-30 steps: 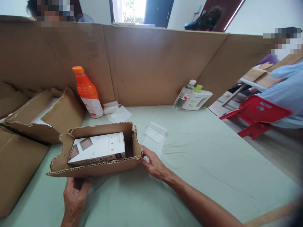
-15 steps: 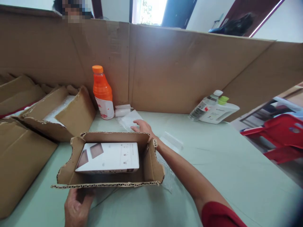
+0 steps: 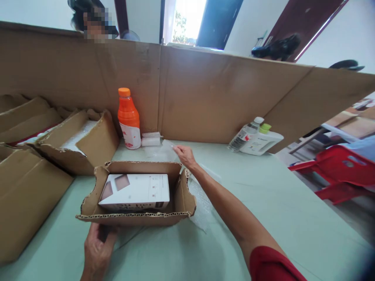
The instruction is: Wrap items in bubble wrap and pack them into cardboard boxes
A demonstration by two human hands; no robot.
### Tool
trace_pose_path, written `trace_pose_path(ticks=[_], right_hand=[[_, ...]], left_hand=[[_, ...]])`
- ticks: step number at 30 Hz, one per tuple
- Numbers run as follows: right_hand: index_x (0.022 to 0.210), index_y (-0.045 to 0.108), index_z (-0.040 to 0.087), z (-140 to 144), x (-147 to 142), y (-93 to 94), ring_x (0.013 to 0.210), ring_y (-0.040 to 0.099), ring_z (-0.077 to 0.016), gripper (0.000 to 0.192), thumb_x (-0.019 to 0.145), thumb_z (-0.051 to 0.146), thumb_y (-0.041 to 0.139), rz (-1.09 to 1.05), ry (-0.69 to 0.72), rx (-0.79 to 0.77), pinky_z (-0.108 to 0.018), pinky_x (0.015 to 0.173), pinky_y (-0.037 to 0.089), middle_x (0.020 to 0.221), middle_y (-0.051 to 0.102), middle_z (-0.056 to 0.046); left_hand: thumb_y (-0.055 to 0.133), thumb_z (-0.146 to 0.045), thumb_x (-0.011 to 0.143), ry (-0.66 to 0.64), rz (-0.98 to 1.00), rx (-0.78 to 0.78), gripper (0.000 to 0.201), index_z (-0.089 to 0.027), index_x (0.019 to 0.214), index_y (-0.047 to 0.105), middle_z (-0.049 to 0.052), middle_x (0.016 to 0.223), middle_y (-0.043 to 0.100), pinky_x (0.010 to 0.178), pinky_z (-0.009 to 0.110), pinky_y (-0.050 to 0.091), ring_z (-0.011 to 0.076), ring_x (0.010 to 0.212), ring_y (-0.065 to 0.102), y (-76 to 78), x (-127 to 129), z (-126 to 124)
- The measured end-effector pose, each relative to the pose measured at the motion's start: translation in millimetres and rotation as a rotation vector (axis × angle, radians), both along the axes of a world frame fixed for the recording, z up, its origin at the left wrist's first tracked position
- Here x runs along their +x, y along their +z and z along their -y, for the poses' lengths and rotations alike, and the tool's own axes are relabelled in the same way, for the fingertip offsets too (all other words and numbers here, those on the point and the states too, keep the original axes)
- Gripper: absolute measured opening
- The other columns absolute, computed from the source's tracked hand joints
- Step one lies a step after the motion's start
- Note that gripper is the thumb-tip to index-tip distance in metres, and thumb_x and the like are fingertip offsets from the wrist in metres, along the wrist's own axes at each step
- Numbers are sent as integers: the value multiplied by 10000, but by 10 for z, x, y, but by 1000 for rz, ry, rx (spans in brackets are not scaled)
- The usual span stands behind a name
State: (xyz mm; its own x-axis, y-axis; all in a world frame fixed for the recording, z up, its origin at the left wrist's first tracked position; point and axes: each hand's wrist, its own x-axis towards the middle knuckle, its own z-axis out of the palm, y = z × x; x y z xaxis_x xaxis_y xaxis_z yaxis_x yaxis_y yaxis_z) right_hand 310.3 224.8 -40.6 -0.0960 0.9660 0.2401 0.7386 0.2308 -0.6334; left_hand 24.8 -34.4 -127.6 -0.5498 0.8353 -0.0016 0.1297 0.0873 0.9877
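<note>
While your right hand pinches the edge of a clear plastic sheet, thumb and fingers closed together just beyond the carton, your left hand sits low at the carton's near wall, fingertips hidden, so whether it grips or merely steadies cannot be told. Already done, by the look of it: the white box rests inside the open-topped carton, toward its left end, with a gap at the right. Not yet done, it seems: the plastic sheet lies outside, and the carton's top is uncovered. The carton is oblong brown corrugated cardboard, wavy fluting along its cut rim, its ends scooped and ragged. The white box is smooth and crisp-edged, with brownish squares and dark lettering. Bubble wrap, crinkled and see-through, lies right of the carton on pale green, lightly creased cloth
</note>
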Motion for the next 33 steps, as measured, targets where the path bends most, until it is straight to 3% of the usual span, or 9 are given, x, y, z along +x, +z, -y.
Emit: trace_pose_path(ticks=[3,6,11,14,19,24,28,31,33], right_hand=[[863,697,147,455,355,247,734,589,-171,414,959,440,421,-111,-39,102,-267,678,441,772,662,-28],[903,734,185,1075,849,543,802,644,-205,365,915,500,550,-266,-113,221,-324,759,500,845,724,-39],[854,771,315,2056,1698,911,814,700,-269,218,876,507,672,-321,-422,377,-454,809,542,846,757,-62],[809,753,352,2281,2136,891,732,687,-281,196,858,531,689,-292,-488,346,-480,735,538,796,744,-70],[687,683,280,2128,2622,554,581,632,-247,353,831,597,628,-167,-489,234,-435,596,529,656,700,-83],[922,707,216,2024,2468,238,1039,656,-319,271,842,460,619,-6,-552,389,-547,982,470,1033,733,-173],[963,738,237,1953,1813,-64,1039,687,-261,191,868,363,628,100,-265,269,-449,973,504,1066,764,-93],[1130,724,204,1791,1295,-248,1180,635,-303,295,862,323,690,368,-17,94,-459,1007,455,1275,709,-135],[1154,716,165,1670,1092,-313,1198,614,-328,302,878,282,679,514,11,4,-452,989,433,1323,681,-167]], left_hand=[[742,-442,674,-35,-7,35,527,-172,1112,627,63,934,685,864,381,544,288,957,668,58,-16,-35],[752,-423,645,-79,-6,48,513,-171,1071,619,63,919,676,846,372,548,284,950,663,96,-58,-63],[758,-416,621,-78,-46,28,475,-183,1007,608,37,857,649,816,352,528,246,864,642,147,-93,-62],[749,-433,610,-56,-79,16,475,-179,986,609,16,798,614,755,339,513,212,773,603,189,-86,-59],[739,-456,602,-43,-120,28,489,-174,977,603,22,817,607,760,352,498,200,764,579,217,-77,-61],[743,-444,602,-45,-132,1,484,-180,982,599,17,810,603,771,373,500,191,744,559,213,-79,-31],[745,-423,602,-6,-159,-3,447,-185,948,592,6,782,589,690,342,484,181,713,542,232,-67,-28],[740,-435,591,-7,-167,-12,439,-187,917,584,-4,741,576,641,322,459,179,684,538,231,-65,-42],[743,-431,581,-10,-150,-12,440,-189,911,583,-1,746,586,662,330,472,183,695,552,231,-62,-46]])
